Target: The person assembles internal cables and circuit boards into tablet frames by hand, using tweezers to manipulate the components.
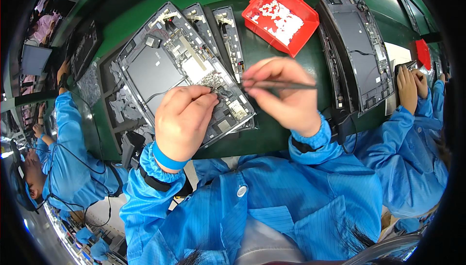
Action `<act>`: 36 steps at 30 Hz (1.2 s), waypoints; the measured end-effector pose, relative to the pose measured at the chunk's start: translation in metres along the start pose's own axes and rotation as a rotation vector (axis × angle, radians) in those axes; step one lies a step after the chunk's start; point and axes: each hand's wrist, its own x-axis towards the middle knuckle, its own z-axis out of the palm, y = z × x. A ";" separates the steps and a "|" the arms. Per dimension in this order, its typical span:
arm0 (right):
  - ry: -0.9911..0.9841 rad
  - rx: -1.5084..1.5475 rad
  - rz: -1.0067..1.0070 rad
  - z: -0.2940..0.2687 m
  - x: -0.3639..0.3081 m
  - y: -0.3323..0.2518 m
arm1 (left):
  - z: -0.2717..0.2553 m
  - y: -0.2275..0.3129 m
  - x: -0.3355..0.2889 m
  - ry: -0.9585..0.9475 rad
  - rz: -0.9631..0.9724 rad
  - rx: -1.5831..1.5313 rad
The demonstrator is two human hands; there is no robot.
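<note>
An opened laptop base (pixel 155 66) lies tilted in front of me, its battery, circuit board and cables showing. My left hand (pixel 179 117) rests over the board's near part, thumb and fingertips pinched together by a small dark cable; what they grip, if anything, is hidden. A blue band circles that wrist. My right hand (pixel 286 92) is just off the laptop's right edge, slightly blurred. Between its thumb and fingers are dark tweezers (pixel 296 85), held nearly level, their tip end hidden by the fingers.
A red bin (pixel 306 34) of small white pieces stands beyond my right hand. More laptop bases (pixel 228 32) lie behind mine, and others (pixel 357 46) at right. Dark foam (pixel 109 100) with grey scraps lies at left. Co-workers in blue sit at both sides (pixel 403 138).
</note>
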 end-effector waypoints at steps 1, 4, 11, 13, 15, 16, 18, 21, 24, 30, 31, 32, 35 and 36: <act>-0.043 -0.009 -0.008 0.003 -0.003 0.003 | 0.000 0.000 -0.001 -0.004 -0.003 -0.001; -0.083 -0.076 0.043 0.004 -0.005 0.007 | -0.001 0.001 -0.003 0.005 -0.067 -0.124; -0.108 -0.137 -0.056 0.002 -0.004 0.009 | 0.001 0.004 -0.005 0.019 -0.102 -0.155; -0.119 -0.143 -0.078 0.000 -0.003 0.009 | 0.002 0.004 -0.005 0.024 -0.110 -0.159; -0.162 -0.258 -0.164 -0.001 -0.001 0.008 | 0.002 0.004 -0.006 0.028 -0.116 -0.151; -0.161 -0.257 -0.163 -0.001 -0.001 0.009 | 0.003 0.004 -0.006 0.026 -0.116 -0.152; -0.137 -0.249 -0.173 0.000 -0.001 0.011 | 0.002 0.005 -0.006 0.018 -0.115 -0.154; -0.092 -0.280 -0.233 0.002 -0.003 0.016 | 0.005 0.004 -0.007 0.019 -0.035 -0.115; -0.082 -0.331 -0.236 0.005 -0.002 0.012 | 0.010 0.002 -0.009 -0.008 0.061 -0.084; -0.084 -0.394 -0.317 0.007 0.000 0.011 | 0.008 0.016 -0.006 -0.132 0.114 0.094; -0.084 -0.392 -0.318 0.007 0.000 0.012 | 0.006 0.019 -0.006 -0.133 0.114 0.096; -0.080 -0.381 -0.313 0.006 -0.001 0.013 | 0.005 0.022 -0.005 -0.166 0.126 0.143; -0.107 -0.399 -0.357 0.005 0.001 0.011 | 0.006 0.015 -0.010 -0.148 0.179 0.158; -0.137 -0.425 -0.403 0.005 0.002 0.010 | 0.007 0.011 -0.013 -0.099 0.216 0.126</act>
